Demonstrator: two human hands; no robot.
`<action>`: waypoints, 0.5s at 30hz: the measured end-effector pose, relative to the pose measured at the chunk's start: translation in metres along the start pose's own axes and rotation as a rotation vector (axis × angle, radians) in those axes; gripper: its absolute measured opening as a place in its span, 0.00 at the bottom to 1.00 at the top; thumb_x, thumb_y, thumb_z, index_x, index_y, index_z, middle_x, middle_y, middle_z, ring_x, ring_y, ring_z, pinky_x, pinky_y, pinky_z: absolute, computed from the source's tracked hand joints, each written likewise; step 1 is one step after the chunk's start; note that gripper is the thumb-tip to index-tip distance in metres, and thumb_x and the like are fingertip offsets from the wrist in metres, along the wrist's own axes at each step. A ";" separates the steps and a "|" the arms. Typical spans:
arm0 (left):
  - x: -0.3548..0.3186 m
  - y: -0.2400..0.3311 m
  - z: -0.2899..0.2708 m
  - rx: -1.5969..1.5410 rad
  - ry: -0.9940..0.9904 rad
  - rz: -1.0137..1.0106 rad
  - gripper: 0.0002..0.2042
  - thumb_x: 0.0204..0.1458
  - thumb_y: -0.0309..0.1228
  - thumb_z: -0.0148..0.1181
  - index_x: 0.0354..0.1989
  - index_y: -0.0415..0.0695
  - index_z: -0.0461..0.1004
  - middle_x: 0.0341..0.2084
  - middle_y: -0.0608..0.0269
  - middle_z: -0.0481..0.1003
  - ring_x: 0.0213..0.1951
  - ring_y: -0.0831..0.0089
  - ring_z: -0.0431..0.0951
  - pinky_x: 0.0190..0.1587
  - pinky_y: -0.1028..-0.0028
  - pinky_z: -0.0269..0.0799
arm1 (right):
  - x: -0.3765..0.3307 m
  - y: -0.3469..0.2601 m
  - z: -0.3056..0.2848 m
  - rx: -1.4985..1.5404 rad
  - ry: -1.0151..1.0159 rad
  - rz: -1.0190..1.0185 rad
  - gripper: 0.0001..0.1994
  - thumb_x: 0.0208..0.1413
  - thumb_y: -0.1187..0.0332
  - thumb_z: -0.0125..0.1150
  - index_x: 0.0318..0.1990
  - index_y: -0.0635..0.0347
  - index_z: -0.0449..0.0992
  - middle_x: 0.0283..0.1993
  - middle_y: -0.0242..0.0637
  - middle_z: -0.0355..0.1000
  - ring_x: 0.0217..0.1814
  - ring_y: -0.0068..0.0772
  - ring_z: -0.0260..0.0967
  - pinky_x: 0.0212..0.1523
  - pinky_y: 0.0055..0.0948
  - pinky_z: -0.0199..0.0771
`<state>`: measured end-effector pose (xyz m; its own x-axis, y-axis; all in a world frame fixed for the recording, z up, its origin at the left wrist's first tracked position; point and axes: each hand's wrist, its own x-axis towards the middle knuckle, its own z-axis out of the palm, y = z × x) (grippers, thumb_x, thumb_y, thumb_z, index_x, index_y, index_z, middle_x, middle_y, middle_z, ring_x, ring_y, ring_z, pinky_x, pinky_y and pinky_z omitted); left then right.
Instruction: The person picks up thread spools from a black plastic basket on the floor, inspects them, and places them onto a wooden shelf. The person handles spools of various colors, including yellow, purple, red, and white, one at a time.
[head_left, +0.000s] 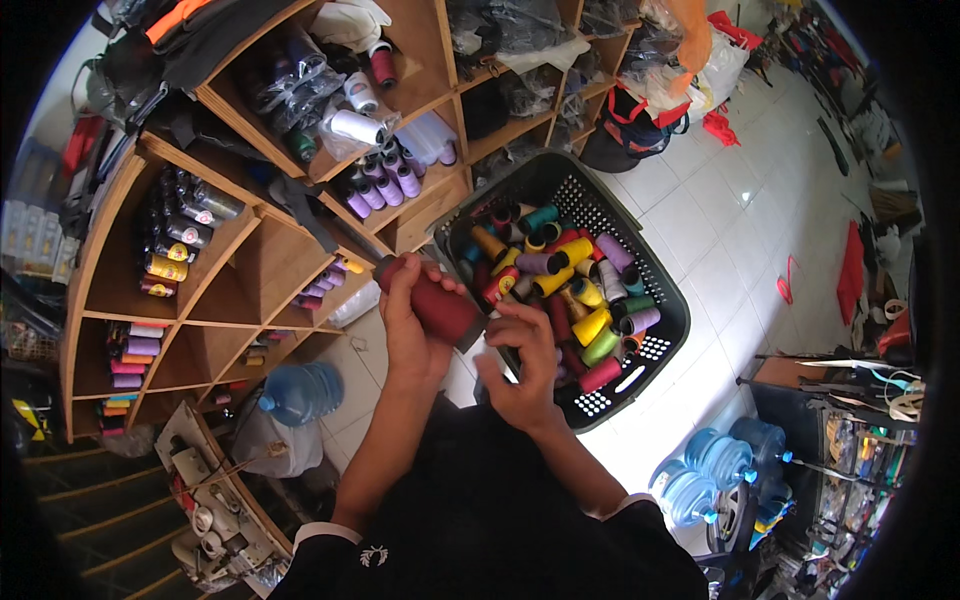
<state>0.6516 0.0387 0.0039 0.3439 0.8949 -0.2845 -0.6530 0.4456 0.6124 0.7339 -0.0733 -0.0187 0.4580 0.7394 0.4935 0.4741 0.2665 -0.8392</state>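
Observation:
My left hand (pixel 408 318) is wrapped round a large dark red cone of thread (pixel 442 308), held tilted in front of me with its dark base toward the lower right. Just right of that base is my right hand (pixel 528 365), fingers bent and thumb apart, with nothing I can make out between them. Beyond both hands a dark perforated plastic basket (pixel 662 300) stands on the floor. Loose thread spools fill it in a jumble, among them a yellow spool (pixel 592 326), a lilac spool (pixel 614 252) and a crimson spool (pixel 600 375).
A wooden cubby shelf (pixel 240 290) curves along the left, holding lilac spools (pixel 385 188) and dark spools (pixel 188 232). A blue water jug (pixel 303 393) stands near a sewing machine (pixel 205 490). More blue jugs (pixel 715 462) stand at right; bags (pixel 650 115) lie beyond the basket.

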 end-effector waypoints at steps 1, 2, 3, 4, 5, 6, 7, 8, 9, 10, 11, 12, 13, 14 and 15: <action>0.002 0.003 0.001 -0.015 0.000 0.030 0.09 0.54 0.36 0.55 0.38 0.46 0.66 0.25 0.66 0.68 0.30 0.73 0.70 0.37 0.70 0.70 | 0.006 -0.005 0.000 0.031 0.002 -0.010 0.12 0.44 0.79 0.65 0.37 0.66 0.72 0.49 0.46 0.68 0.45 0.39 0.71 0.46 0.32 0.73; 0.003 0.005 0.005 -0.025 0.020 0.053 0.08 0.54 0.34 0.55 0.37 0.45 0.66 0.25 0.65 0.67 0.29 0.73 0.70 0.37 0.69 0.70 | 0.012 -0.011 0.003 0.062 0.003 -0.021 0.13 0.42 0.77 0.67 0.37 0.67 0.73 0.50 0.48 0.68 0.46 0.41 0.72 0.47 0.32 0.73; 0.001 0.006 0.009 -0.035 0.043 0.065 0.08 0.53 0.32 0.55 0.36 0.45 0.66 0.24 0.65 0.67 0.28 0.73 0.70 0.36 0.69 0.71 | 0.014 -0.014 0.004 0.089 0.005 -0.022 0.14 0.41 0.76 0.70 0.37 0.67 0.75 0.51 0.50 0.68 0.48 0.42 0.72 0.48 0.33 0.72; 0.000 0.008 0.011 -0.045 0.067 0.078 0.07 0.53 0.31 0.56 0.35 0.44 0.65 0.24 0.65 0.66 0.27 0.73 0.70 0.35 0.69 0.72 | 0.014 -0.012 0.007 0.063 0.001 -0.035 0.14 0.40 0.76 0.70 0.37 0.67 0.76 0.51 0.49 0.69 0.48 0.42 0.72 0.47 0.32 0.72; -0.001 0.010 0.013 -0.038 0.065 0.085 0.06 0.52 0.30 0.55 0.34 0.44 0.65 0.23 0.64 0.66 0.27 0.73 0.70 0.35 0.69 0.71 | 0.014 -0.008 0.010 0.037 -0.004 -0.047 0.15 0.40 0.75 0.71 0.38 0.66 0.77 0.50 0.49 0.69 0.48 0.41 0.72 0.47 0.31 0.72; -0.002 0.012 0.014 -0.033 0.064 0.095 0.06 0.52 0.29 0.55 0.34 0.44 0.65 0.23 0.64 0.66 0.27 0.73 0.70 0.35 0.69 0.71 | 0.014 -0.006 0.012 0.012 -0.011 -0.061 0.15 0.39 0.74 0.72 0.38 0.66 0.78 0.50 0.49 0.70 0.48 0.40 0.73 0.47 0.31 0.73; -0.003 0.014 0.014 -0.029 0.064 0.106 0.06 0.51 0.28 0.54 0.34 0.44 0.65 0.23 0.64 0.66 0.27 0.73 0.70 0.35 0.69 0.71 | 0.015 -0.009 0.014 0.028 -0.013 -0.044 0.14 0.40 0.75 0.71 0.37 0.66 0.79 0.49 0.48 0.70 0.47 0.40 0.73 0.46 0.30 0.73; -0.003 0.016 0.013 -0.030 0.049 0.111 0.06 0.50 0.27 0.54 0.34 0.44 0.64 0.23 0.64 0.66 0.26 0.72 0.70 0.34 0.69 0.71 | 0.016 -0.013 0.015 0.044 -0.016 -0.027 0.13 0.40 0.75 0.71 0.36 0.66 0.79 0.48 0.48 0.71 0.46 0.39 0.74 0.46 0.29 0.73; -0.003 0.018 0.011 -0.031 0.036 0.115 0.06 0.50 0.26 0.53 0.34 0.43 0.64 0.22 0.64 0.66 0.26 0.72 0.69 0.34 0.69 0.71 | 0.016 -0.015 0.016 0.061 -0.020 -0.008 0.12 0.40 0.75 0.71 0.35 0.67 0.80 0.47 0.47 0.72 0.45 0.38 0.74 0.45 0.29 0.73; -0.003 0.020 0.010 -0.032 0.023 0.120 0.06 0.49 0.25 0.53 0.34 0.43 0.64 0.22 0.63 0.66 0.26 0.72 0.69 0.34 0.69 0.71 | 0.015 -0.016 0.018 0.084 -0.024 0.014 0.12 0.41 0.76 0.70 0.35 0.67 0.80 0.48 0.47 0.72 0.45 0.38 0.75 0.45 0.28 0.73; -0.004 0.021 0.011 -0.027 0.027 0.121 0.06 0.48 0.25 0.53 0.34 0.43 0.64 0.22 0.63 0.66 0.26 0.72 0.69 0.34 0.69 0.71 | 0.015 -0.017 0.020 0.107 -0.028 0.036 0.11 0.41 0.76 0.70 0.35 0.67 0.80 0.48 0.47 0.72 0.45 0.38 0.75 0.44 0.28 0.74; -0.004 0.023 0.013 -0.022 0.031 0.121 0.06 0.48 0.24 0.52 0.34 0.43 0.64 0.22 0.63 0.66 0.26 0.72 0.69 0.34 0.69 0.71 | 0.015 -0.018 0.022 0.129 -0.032 0.057 0.11 0.41 0.76 0.70 0.35 0.67 0.80 0.48 0.48 0.72 0.44 0.37 0.75 0.44 0.28 0.74; -0.005 0.025 0.014 -0.017 0.035 0.122 0.06 0.48 0.24 0.52 0.34 0.43 0.63 0.21 0.63 0.65 0.26 0.72 0.69 0.34 0.69 0.71 | 0.015 -0.019 0.023 0.143 -0.035 0.075 0.11 0.41 0.76 0.70 0.35 0.67 0.80 0.48 0.48 0.72 0.44 0.37 0.75 0.44 0.28 0.74; -0.004 0.026 0.013 -0.015 0.019 0.127 0.07 0.47 0.24 0.52 0.34 0.43 0.63 0.21 0.62 0.65 0.26 0.71 0.69 0.34 0.69 0.71 | 0.015 -0.021 0.024 0.157 -0.037 0.093 0.11 0.41 0.76 0.70 0.35 0.67 0.80 0.48 0.48 0.72 0.45 0.37 0.75 0.44 0.28 0.74; -0.004 0.026 0.011 -0.015 0.003 0.131 0.07 0.47 0.24 0.52 0.34 0.43 0.63 0.21 0.62 0.65 0.26 0.71 0.69 0.34 0.68 0.71 | 0.015 -0.022 0.024 0.169 -0.039 0.112 0.10 0.42 0.76 0.69 0.35 0.68 0.80 0.48 0.48 0.72 0.45 0.37 0.75 0.44 0.28 0.73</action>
<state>0.6408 0.0462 0.0295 0.2535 0.9454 -0.2049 -0.7019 0.3255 0.6335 0.7118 -0.0531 0.0019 0.4696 0.7929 0.3883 0.2872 0.2787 -0.9164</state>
